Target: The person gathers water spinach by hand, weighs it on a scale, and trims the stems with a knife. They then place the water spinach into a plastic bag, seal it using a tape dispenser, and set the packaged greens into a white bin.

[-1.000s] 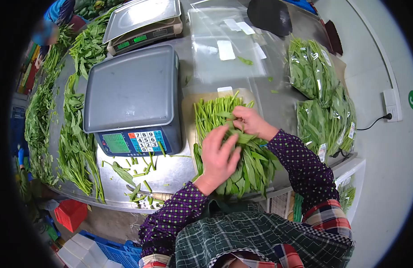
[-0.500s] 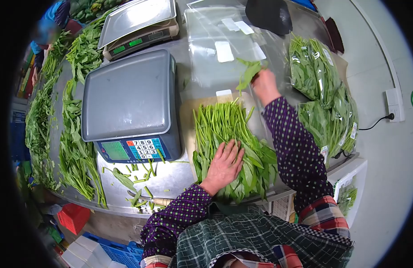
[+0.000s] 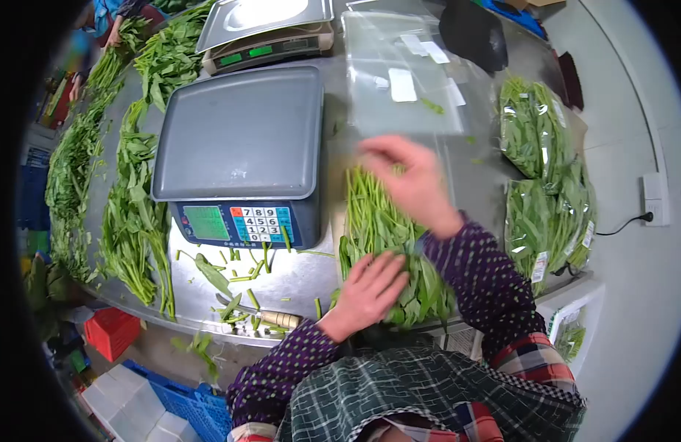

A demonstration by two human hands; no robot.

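Note:
A bundle of leafy green vegetables (image 3: 366,199) lies in front of me, stems pointing away and leaves toward me. My left hand (image 3: 370,291) rests flat on its leaves with the fingers spread. Above the stems is my right hand (image 3: 414,184), smeared by motion; its fingers appear bent, and I cannot make out anything in them. Left of the bundle, a knife with a wooden handle (image 3: 280,318) lies among cut stem pieces (image 3: 263,269). A leafy sprig (image 3: 200,355) shows beyond the table's front edge, over the floor area.
A grey digital scale (image 3: 237,132) stands left of the bundle, with a second scale (image 3: 267,18) behind it. Clear plastic bags (image 3: 370,81) lie at the back and bagged greens (image 3: 532,125) at the right. Loose greens (image 3: 130,214) line the left; another person's hand (image 3: 114,33) is at far left.
My right hand has moved left from beyond the bundle to over the stems, and the sprig it held is gone from it. A sprig now appears past the front edge. My left hand stays on the leaves.

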